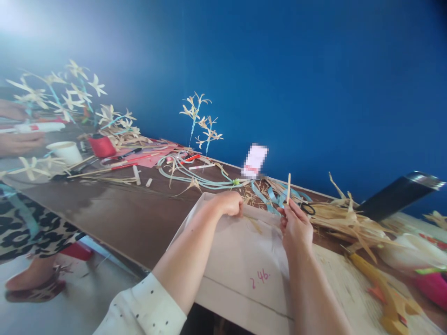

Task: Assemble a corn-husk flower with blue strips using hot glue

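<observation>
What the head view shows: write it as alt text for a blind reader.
A person's right hand holds a thin pale stick upright, while the left hand curls near the far edge of a pale board. Beyond, pale flowers rise before a blue wall.

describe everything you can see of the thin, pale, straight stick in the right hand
The thin, pale, straight stick looks wooden, plain and unbranched. It stands nearly upright in the picture, its free upper end seen against the blue wall. The fingers of the right hand grip it low down; its bottom end is hidden there. Nothing else visibly touches it.
</observation>
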The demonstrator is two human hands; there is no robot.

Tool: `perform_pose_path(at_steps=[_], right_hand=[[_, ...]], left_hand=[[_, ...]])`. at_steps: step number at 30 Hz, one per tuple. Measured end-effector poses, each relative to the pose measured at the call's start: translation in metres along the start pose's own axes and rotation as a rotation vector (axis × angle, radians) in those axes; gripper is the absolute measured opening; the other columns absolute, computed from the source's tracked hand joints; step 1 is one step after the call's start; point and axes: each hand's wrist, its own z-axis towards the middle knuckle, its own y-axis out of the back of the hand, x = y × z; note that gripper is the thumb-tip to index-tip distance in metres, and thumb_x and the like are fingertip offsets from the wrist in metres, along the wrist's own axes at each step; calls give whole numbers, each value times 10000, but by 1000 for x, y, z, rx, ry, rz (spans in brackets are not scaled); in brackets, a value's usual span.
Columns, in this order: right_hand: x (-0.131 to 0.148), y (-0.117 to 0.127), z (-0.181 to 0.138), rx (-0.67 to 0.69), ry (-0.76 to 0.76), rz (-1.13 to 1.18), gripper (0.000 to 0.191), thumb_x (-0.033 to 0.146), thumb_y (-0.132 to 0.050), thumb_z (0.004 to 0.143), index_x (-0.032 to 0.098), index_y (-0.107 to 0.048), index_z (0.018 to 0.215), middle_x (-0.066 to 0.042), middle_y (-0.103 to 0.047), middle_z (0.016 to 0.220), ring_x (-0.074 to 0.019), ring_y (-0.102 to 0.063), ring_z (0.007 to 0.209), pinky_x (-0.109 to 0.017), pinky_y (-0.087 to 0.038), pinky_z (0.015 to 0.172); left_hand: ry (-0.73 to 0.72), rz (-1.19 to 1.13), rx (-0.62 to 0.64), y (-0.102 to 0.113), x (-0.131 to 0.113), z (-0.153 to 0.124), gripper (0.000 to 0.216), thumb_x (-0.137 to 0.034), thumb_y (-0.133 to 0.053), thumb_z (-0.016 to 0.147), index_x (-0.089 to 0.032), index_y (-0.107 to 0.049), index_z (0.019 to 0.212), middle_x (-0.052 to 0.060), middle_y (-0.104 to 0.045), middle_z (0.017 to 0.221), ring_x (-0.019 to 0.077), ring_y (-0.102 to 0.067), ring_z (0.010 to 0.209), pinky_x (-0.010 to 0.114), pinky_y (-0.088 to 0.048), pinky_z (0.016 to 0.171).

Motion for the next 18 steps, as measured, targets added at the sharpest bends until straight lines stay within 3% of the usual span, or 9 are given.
perform_pose_path(at_steps=[9, 18], right_hand=[[-3, 0, 0, 19, 27, -27, 600, 367, -780, 534, 172, -665, 1090, -40, -654, 656, -54, -384, 408, -189, -257, 352], [-5, -1, -1, 29, 35, -30, 552, 343, -781, 550, 171, -679, 1064, -38, -650, 631, -38, -352, 397, -174, -239, 349]], left_hand=[[80, 158, -14, -6, -12, -3, 230, -107, -685, 529, -164, -691, 752, 95, -686, 786, 238, -624, 778, 300, -468, 755], [34, 221, 10, -6, -11, -4, 240, -142, -646, 581, -162, -685, 817, 133, -687, 879, 263, -635, 791, 326, -480, 730]])
